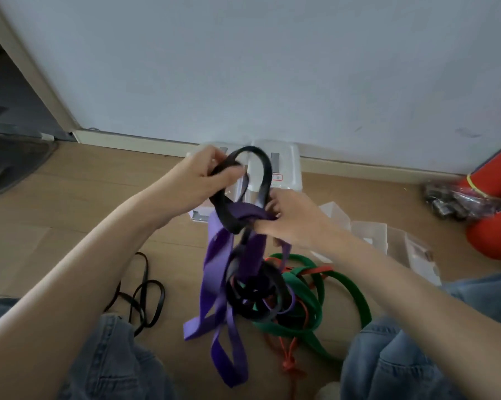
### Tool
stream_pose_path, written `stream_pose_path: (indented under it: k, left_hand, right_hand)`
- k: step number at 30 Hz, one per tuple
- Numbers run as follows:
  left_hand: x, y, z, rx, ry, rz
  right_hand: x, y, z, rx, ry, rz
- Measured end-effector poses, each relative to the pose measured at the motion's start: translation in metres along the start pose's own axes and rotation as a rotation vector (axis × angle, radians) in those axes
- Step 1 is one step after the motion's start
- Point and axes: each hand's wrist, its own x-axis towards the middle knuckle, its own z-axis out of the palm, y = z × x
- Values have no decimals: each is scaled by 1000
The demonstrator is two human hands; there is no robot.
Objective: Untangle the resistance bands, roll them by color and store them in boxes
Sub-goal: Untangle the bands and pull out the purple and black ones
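A tangle of resistance bands hangs between my hands above the wooden floor. My left hand (206, 176) grips a loop of the black band (262, 166) at the top. My right hand (294, 216) pinches the purple band (219, 272) where it crosses the black one. Long purple strands dangle down to the floor. Below them, a green band (356, 293) and a thin red band (294, 359) lie knotted with more black loops. Clear plastic boxes (285, 171) stand by the wall behind my hands; more boxes (387, 238) sit to the right.
A thin black band (148, 295) lies loose on the floor at the left. Red rolled mats (491, 203) and a dark plastic bag (451, 200) rest at the right by the wall. My knees in jeans frame the bottom of the view.
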Motion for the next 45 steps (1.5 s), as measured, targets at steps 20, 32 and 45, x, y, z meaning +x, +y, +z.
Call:
stream_pose_path:
  k: [20,32,45]
  left_hand:
    - [-1,-32,37,438,-347,-22]
    - [-5,-25,26,-130,-356,-110]
    - [0,-49,25,609,-411,-61]
  right_hand:
    - [-10,1,-34,-558,-227,-25]
    - [-5,-1,-34,-49,46,-160]
    - [-8,-10,-43,581,344,-344]
